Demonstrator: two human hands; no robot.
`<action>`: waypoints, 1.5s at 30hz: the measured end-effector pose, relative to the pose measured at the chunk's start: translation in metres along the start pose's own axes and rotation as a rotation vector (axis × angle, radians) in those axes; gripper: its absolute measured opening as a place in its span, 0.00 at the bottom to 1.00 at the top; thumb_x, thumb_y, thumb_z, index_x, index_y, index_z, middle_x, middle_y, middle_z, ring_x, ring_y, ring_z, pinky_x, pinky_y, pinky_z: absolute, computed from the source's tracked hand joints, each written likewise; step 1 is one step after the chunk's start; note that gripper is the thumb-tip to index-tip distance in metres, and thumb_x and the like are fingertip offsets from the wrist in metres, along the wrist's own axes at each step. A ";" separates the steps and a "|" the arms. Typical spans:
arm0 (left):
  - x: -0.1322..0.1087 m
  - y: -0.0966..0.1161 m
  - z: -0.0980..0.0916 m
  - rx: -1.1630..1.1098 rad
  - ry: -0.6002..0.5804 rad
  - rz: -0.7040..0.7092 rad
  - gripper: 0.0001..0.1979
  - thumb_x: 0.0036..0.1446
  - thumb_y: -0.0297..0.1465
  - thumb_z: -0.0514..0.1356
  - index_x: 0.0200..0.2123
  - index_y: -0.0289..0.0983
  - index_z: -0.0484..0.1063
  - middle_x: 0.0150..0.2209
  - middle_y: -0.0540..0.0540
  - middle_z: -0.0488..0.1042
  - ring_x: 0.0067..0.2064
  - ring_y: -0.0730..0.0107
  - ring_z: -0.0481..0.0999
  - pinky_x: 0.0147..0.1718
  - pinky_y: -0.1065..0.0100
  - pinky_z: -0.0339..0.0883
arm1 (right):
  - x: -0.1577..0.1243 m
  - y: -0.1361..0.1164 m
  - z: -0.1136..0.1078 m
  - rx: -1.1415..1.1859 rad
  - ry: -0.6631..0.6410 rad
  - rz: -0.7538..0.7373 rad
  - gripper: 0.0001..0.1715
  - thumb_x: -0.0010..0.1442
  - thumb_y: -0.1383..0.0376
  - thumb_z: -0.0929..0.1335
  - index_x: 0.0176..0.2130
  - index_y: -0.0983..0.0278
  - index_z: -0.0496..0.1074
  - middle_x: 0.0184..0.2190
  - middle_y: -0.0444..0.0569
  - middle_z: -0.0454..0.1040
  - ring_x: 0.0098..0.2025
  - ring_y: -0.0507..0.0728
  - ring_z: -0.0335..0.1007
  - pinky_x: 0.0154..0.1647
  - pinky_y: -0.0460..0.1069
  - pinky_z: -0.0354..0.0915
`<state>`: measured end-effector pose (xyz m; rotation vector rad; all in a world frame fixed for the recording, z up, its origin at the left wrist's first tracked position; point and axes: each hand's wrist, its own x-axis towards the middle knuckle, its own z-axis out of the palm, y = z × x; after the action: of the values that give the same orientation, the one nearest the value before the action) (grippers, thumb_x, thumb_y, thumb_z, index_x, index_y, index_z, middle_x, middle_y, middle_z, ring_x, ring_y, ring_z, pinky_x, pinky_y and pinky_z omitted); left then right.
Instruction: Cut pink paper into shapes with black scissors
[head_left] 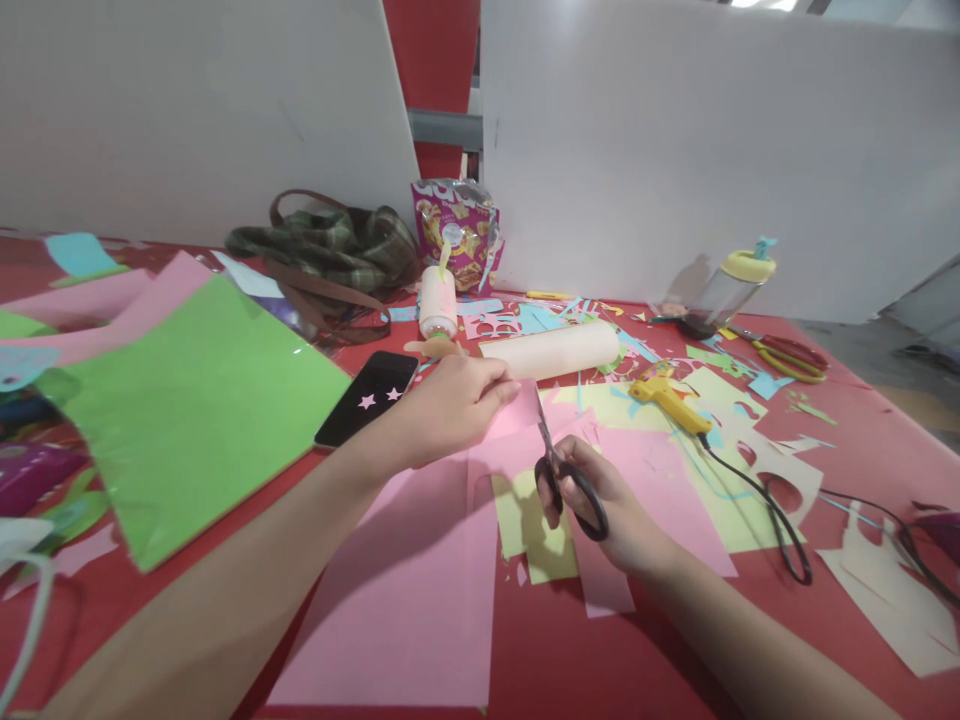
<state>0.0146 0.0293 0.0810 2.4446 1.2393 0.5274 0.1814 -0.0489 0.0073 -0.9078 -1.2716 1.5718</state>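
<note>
My left hand (457,408) is closed, its thumb and fingers pinching a small piece of pink paper (517,408). Black-handled scissors (553,455) are in my right hand (607,500), with fingers through the loops and the blades pointing up at the pink piece. Whether the blades touch the paper I cannot tell. Below my hands a large pink sheet (412,600) lies on the red table, next to yellow-green paper pieces (551,545). A black phone (369,400) with two pink paper stars (367,402) on its screen lies left of my left hand.
A green sheet (202,410) covers the left side. A cream paper roll (551,350) lies behind my hands among paper scraps. To the right are a yellow glue gun (670,403) with a black cord, a clear jar (727,295) and red-and-yellow pliers (791,358). A snack bag (457,235) stands behind.
</note>
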 end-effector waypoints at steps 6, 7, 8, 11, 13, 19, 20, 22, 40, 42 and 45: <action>0.000 0.000 0.000 -0.022 -0.010 -0.022 0.14 0.54 0.34 0.47 0.18 0.36 0.59 0.16 0.54 0.57 0.22 0.75 0.62 0.24 0.72 0.53 | 0.000 0.002 0.001 -0.007 0.030 0.010 0.17 0.50 0.54 0.65 0.28 0.62 0.54 0.22 0.40 0.60 0.21 0.48 0.60 0.20 0.45 0.54; 0.000 0.000 -0.001 -0.027 -0.012 -0.024 0.14 0.53 0.33 0.47 0.18 0.36 0.59 0.16 0.54 0.57 0.22 0.75 0.62 0.24 0.72 0.53 | 0.000 0.002 0.001 -0.007 0.031 0.011 0.17 0.50 0.55 0.65 0.28 0.62 0.54 0.22 0.40 0.60 0.21 0.48 0.61 0.20 0.44 0.54; 0.000 0.001 -0.001 -0.033 -0.011 -0.022 0.14 0.53 0.33 0.47 0.19 0.36 0.60 0.16 0.54 0.57 0.22 0.75 0.62 0.24 0.72 0.53 | 0.000 0.002 0.000 -0.006 0.033 0.014 0.17 0.50 0.55 0.65 0.28 0.62 0.54 0.22 0.40 0.60 0.20 0.48 0.61 0.20 0.44 0.54; 0.000 0.002 -0.002 -0.039 -0.004 -0.015 0.13 0.53 0.33 0.48 0.18 0.36 0.61 0.16 0.55 0.57 0.22 0.75 0.62 0.25 0.72 0.53 | 0.000 0.002 0.001 -0.004 0.036 0.021 0.17 0.50 0.55 0.65 0.29 0.62 0.53 0.22 0.39 0.61 0.20 0.48 0.61 0.19 0.44 0.54; 0.001 0.002 -0.002 -0.028 -0.007 -0.016 0.13 0.53 0.32 0.48 0.18 0.36 0.60 0.16 0.55 0.56 0.21 0.76 0.61 0.25 0.72 0.53 | 0.000 0.001 0.001 -0.002 0.041 0.022 0.17 0.49 0.55 0.66 0.28 0.62 0.54 0.22 0.39 0.61 0.19 0.48 0.61 0.18 0.44 0.54; 0.001 0.000 -0.001 -0.033 -0.018 -0.025 0.14 0.53 0.34 0.47 0.17 0.36 0.57 0.16 0.55 0.56 0.20 0.76 0.60 0.22 0.72 0.52 | 0.000 -0.001 0.002 -0.003 0.050 0.031 0.18 0.48 0.55 0.67 0.27 0.62 0.54 0.20 0.38 0.60 0.18 0.48 0.61 0.16 0.43 0.55; 0.000 0.000 -0.001 -0.042 -0.019 -0.031 0.14 0.53 0.34 0.47 0.17 0.36 0.57 0.16 0.55 0.56 0.20 0.76 0.60 0.21 0.72 0.51 | 0.001 0.000 0.002 -0.003 0.049 0.033 0.18 0.48 0.56 0.67 0.28 0.62 0.54 0.19 0.38 0.60 0.18 0.48 0.61 0.16 0.43 0.55; 0.000 0.000 -0.001 -0.052 -0.023 -0.035 0.14 0.52 0.34 0.47 0.17 0.37 0.57 0.15 0.54 0.56 0.20 0.76 0.60 0.21 0.72 0.51 | 0.001 0.000 0.002 -0.008 0.049 0.034 0.18 0.48 0.56 0.67 0.28 0.62 0.54 0.20 0.37 0.60 0.17 0.47 0.61 0.15 0.43 0.55; 0.001 0.000 -0.002 -0.087 -0.038 -0.028 0.14 0.52 0.33 0.48 0.17 0.36 0.59 0.15 0.55 0.56 0.20 0.76 0.59 0.23 0.72 0.52 | 0.002 -0.002 0.004 0.004 0.069 0.059 0.20 0.46 0.55 0.68 0.27 0.61 0.53 0.17 0.36 0.59 0.15 0.47 0.58 0.15 0.43 0.53; 0.001 0.001 -0.002 -0.115 -0.051 -0.045 0.13 0.52 0.33 0.48 0.18 0.36 0.60 0.15 0.55 0.57 0.20 0.76 0.59 0.23 0.72 0.52 | 0.002 -0.002 0.003 0.008 0.054 0.046 0.20 0.46 0.54 0.67 0.27 0.61 0.53 0.20 0.38 0.60 0.18 0.47 0.59 0.18 0.44 0.54; 0.001 0.001 -0.003 -0.140 -0.074 -0.052 0.13 0.52 0.34 0.48 0.18 0.37 0.61 0.15 0.55 0.58 0.20 0.75 0.60 0.22 0.73 0.52 | 0.001 -0.003 0.003 0.007 0.027 0.011 0.21 0.47 0.52 0.66 0.28 0.61 0.52 0.22 0.40 0.60 0.21 0.48 0.59 0.22 0.46 0.56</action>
<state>0.0142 0.0297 0.0839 2.2888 1.1916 0.4870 0.1787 -0.0485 0.0107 -0.9297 -1.2434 1.5664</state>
